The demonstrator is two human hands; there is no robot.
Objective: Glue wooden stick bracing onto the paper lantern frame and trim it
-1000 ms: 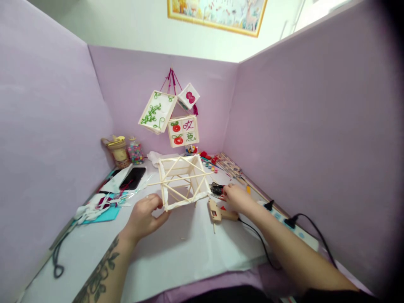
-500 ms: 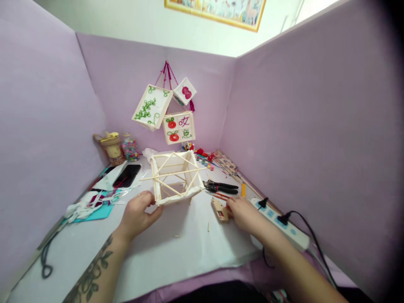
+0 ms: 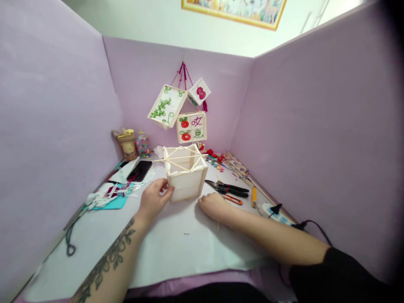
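Observation:
A box-shaped frame of thin wooden sticks with white paper sides (image 3: 187, 186) stands upright on the table, its open top crossed by several sticks. My left hand (image 3: 155, 198) pinches its lower left edge between thumb and fingers. Close to the frame's lower right corner, my right hand (image 3: 214, 206) rests low with its fingers curled; whatever is under or inside them is hidden. Black-handled pliers (image 3: 233, 190) and an orange-handled tool (image 3: 233, 199) lie just beyond the right hand.
Painted box lanterns (image 3: 168, 106) hang at the back. On the left are a phone (image 3: 139, 171), white and maroon cords on a blue sheet (image 3: 116, 203), a bead jar (image 3: 143, 145) and a cup (image 3: 128, 145). A yellow cutter (image 3: 254, 197) and power strip (image 3: 274, 213) lie right.
The frame has tipped upright, now showing its papered front side. My right hand has moved left towards it, and the beige glue gun that lay beside that hand is no longer visible.

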